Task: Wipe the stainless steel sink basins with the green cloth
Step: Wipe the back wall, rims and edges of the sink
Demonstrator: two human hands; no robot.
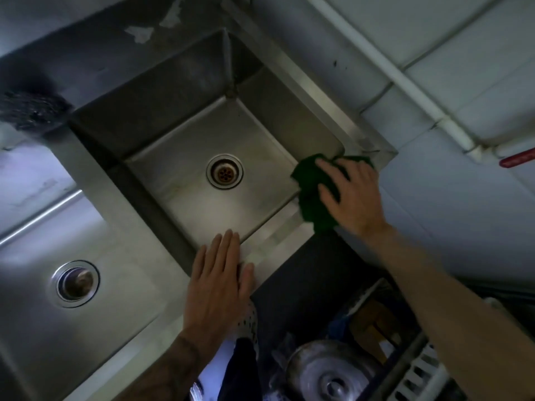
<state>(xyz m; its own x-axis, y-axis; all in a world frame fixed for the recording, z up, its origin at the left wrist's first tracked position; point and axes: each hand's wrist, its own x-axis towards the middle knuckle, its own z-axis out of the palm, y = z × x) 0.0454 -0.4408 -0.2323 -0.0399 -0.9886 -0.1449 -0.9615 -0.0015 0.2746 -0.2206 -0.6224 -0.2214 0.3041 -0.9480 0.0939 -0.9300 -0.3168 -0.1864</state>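
Stainless-steel tabletop (139,351) against a white tiled wall (469,68), seen from above; a white pipe (405,82) runs along the wall.

- Deep sink basin (252,146): rectangular, at the centre, with a round open drain (225,171) in its floor.
- Shallow sink basin (121,302): at lower left, its drain fitted with a metal stopper (75,283).
- Green cloth (311,198): crumpled, lying over the right corner of the deep basin's rim, partly hanging onto the inner wall.
- Right hand (351,195): laid on top of the cloth, fingers spread and pressing it down; thumb hidden.
- Left hand (220,279): flat, fingers straight and together, palm down on the front rim of the deep basin, holding nothing. The two hands are well apart.
- Dark scouring pad (31,108): on the ledge at upper left, blurred.
- Below the tabletop edge, lower right: a round metal lid (333,374) with a central knob, and beside it a white slotted rack (419,377).
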